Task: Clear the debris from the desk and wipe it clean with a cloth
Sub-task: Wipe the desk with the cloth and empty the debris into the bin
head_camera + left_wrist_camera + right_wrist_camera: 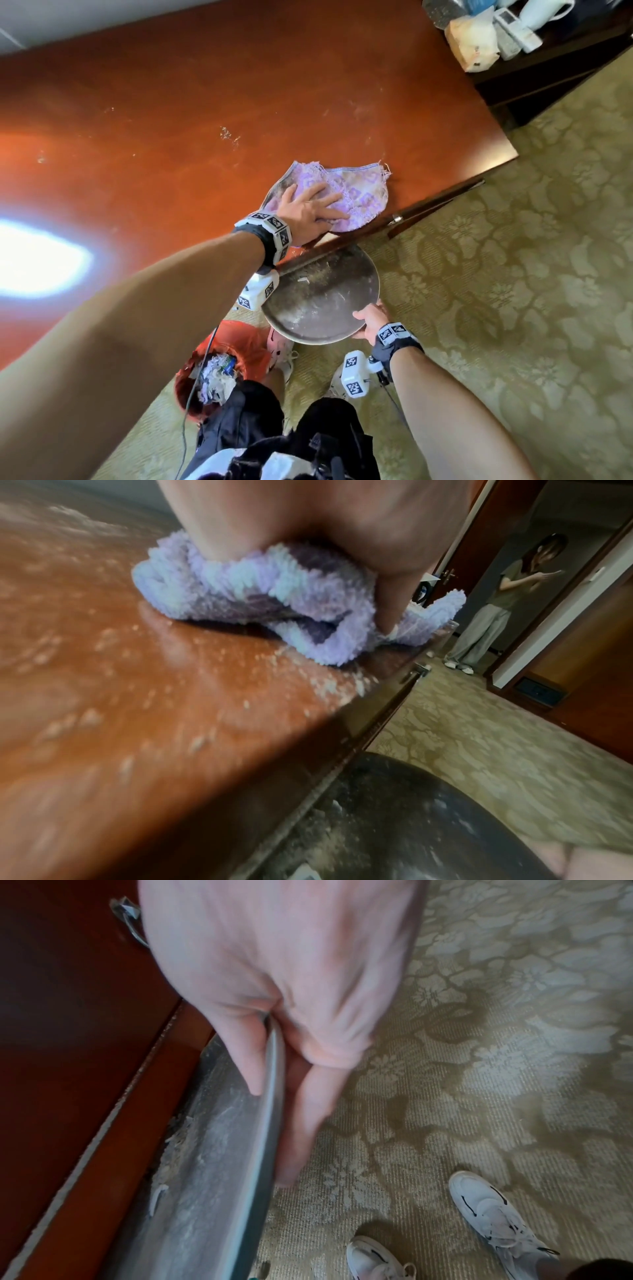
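Observation:
A purple patterned cloth (356, 195) (291, 601) lies at the near edge of the reddish wooden desk (205, 120) (120, 696). My left hand (313, 209) (342, 534) presses flat on it with spread fingers. White crumbs (230, 134) (325, 685) dot the desk, thickest beside the cloth at the edge. My right hand (371, 323) (274, 1047) grips the rim of a round dark metal plate (318, 298) (212, 1150) (411, 818), thumb on top and fingers beneath, just under the desk edge. Pale dust and scraps lie on the plate.
A red bin (219, 370) full of paper waste stands on the patterned carpet (513, 308) by my feet. A dark side table (548, 61) holds a tissue pack, remotes and a white kettle. Another person (496, 610) stands in a doorway. A drawer handle (397, 218) juts out below the desk edge.

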{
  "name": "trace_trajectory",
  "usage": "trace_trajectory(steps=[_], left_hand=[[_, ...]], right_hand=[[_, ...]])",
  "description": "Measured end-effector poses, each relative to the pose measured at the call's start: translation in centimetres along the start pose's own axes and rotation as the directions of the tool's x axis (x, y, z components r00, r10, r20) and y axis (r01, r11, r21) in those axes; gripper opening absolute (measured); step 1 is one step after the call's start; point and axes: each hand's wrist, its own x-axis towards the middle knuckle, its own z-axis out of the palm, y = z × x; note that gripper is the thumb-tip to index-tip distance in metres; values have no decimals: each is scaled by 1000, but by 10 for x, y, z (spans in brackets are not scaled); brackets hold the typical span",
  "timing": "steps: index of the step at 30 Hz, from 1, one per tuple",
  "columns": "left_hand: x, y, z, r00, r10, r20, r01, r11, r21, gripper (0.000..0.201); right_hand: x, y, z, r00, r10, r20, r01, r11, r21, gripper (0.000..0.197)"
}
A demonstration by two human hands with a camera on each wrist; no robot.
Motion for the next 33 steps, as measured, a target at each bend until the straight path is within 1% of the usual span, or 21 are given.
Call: trace_trajectory(steps=[3, 6, 8, 11, 13, 14, 16, 19, 21, 23, 27, 29, 30, 31, 33], left_hand=[[-14, 4, 15, 999, 13, -31, -15, 999, -41, 39], [-25, 11, 33, 998, 7, -68, -13, 995, -97, 41], [-31, 17, 42, 998, 9, -70, -17, 993, -118, 46], [-38, 21, 41, 997, 67, -36, -72, 986, -150, 51], [-42, 16, 32, 993, 93, -70, -104, 979, -176, 51], [-44, 10, 27, 992, 76, -96, -94, 977, -194, 51], [-47, -1, 12, 989, 4, -150, -40, 971, -238, 51], [-48, -20, -15, 958, -140, -249, 79, 968, -240, 50], [-47, -38, -32, 922, -210, -324, 139, 963, -230, 50], [-43, -62, -43, 881, -256, -399, 186, 961, -205, 48], [-35, -111, -48, 784, -333, -524, 290, 943, -164, 45], [-30, -130, -44, 750, -390, -534, 365, 917, -158, 49], [-28, -136, -43, 742, -432, -513, 399, 899, -180, 52], [-25, -140, -41, 739, -467, -485, 423, 883, -205, 55], [-21, -145, -42, 756, -487, -438, 438, 873, -215, 61]], right_hand=[[0, 3, -2, 1000, -16, 25, 16, 1000, 4, 70], [-3, 7, -3, 999, -31, 30, 31, 1000, -3, 66], [-4, 8, -2, 999, -36, 24, 36, 999, -25, 63], [-5, 7, -1, 999, -36, 16, 38, 996, -81, 63], [-8, 6, 0, 999, -35, 35, 37, 997, -67, 62], [-9, 6, 0, 999, -36, 39, 39, 997, -64, 62], [-12, 6, 0, 998, -43, 45, 45, 998, -54, 62], [-12, 5, 1, 998, -45, 34, 46, 998, -33, 65], [-12, 5, 4, 999, -42, 27, 43, 999, -31, 68], [-10, 5, 7, 999, -38, 15, 38, 999, -33, 66], [-4, 6, 16, 1000, -26, -4, 26, 999, -30, 61], [-1, 5, 21, 1000, -19, -5, 19, 999, -26, 62], [-1, 4, 24, 1000, -15, 0, 15, 1000, -22, 64], [0, 3, 26, 1000, -11, 4, 11, 1000, -18, 64], [0, 1, 29, 1000, -3, 0, 3, 1000, -10, 63]])
